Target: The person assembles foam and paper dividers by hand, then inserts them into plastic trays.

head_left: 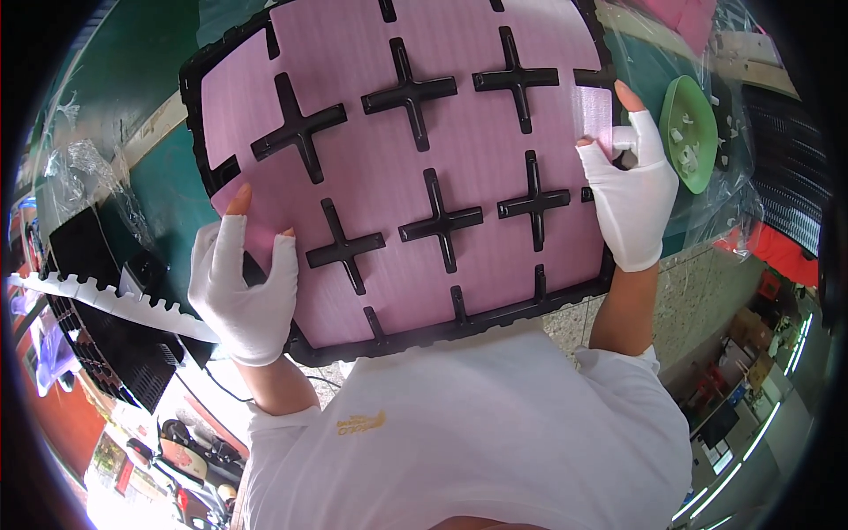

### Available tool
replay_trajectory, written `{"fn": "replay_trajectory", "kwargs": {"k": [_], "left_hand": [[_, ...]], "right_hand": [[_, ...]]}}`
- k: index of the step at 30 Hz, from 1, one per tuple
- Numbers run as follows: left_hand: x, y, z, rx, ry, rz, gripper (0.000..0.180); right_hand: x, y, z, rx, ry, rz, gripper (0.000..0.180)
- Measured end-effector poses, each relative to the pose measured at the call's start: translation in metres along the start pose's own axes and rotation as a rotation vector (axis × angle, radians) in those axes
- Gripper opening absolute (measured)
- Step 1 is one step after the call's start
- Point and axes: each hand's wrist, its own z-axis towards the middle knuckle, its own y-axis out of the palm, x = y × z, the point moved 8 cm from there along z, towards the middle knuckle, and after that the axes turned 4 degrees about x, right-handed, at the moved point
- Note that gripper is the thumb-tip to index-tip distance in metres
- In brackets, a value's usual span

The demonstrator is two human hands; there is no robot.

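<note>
Plainly, the tray (442,335) lies between my two grips, straight ahead of the shirt (521,424), and I judge that any shift turns on its side-to-side span. My left grip (247,296) looks closed on the tray's left side, towards its near-left corner; my right grip (632,194) looks closed on its right side, farther up from its near edge. Both thumbs lie over the pink sheet (495,146), but the fingers beneath are hidden from me. Neither grip is clearly nearer the tray's middle. Black crosses (440,224) run across it in rows, and its near edge slants, left end closer to the shirt. Its far edge runs out of view, so I cannot name the long axis. From where I watch, the near edge reaches past the surface (168,188); whether the tray rests or is lifted, I cannot tell.

Right of the tray, just beside my right grip, a green bowl (689,95) leaves tight room. Left of the tray, film (93,172) lies farther off, while a toothed strip (132,311) meets my left grip in view.
</note>
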Motion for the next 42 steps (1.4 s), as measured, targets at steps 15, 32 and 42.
{"fn": "replay_trajectory", "kwargs": {"k": [15, 32, 42], "left_hand": [[0.003, 0.008, 0.007, -0.045, 0.035, 0.028, 0.054], [0.12, 0.035, 0.036, -0.437, 0.711, -0.011, 0.056], [0.125, 0.08, 0.007, -0.549, 0.793, 0.116, 0.089]], "right_hand": [[0.0, -0.001, 0.002, 0.038, -0.046, -0.099, 0.062], [-0.093, 0.013, -0.027, -0.366, -0.91, -0.337, 0.075], [-0.056, 0.013, -0.039, -0.352, -0.832, -0.445, 0.084]]}}
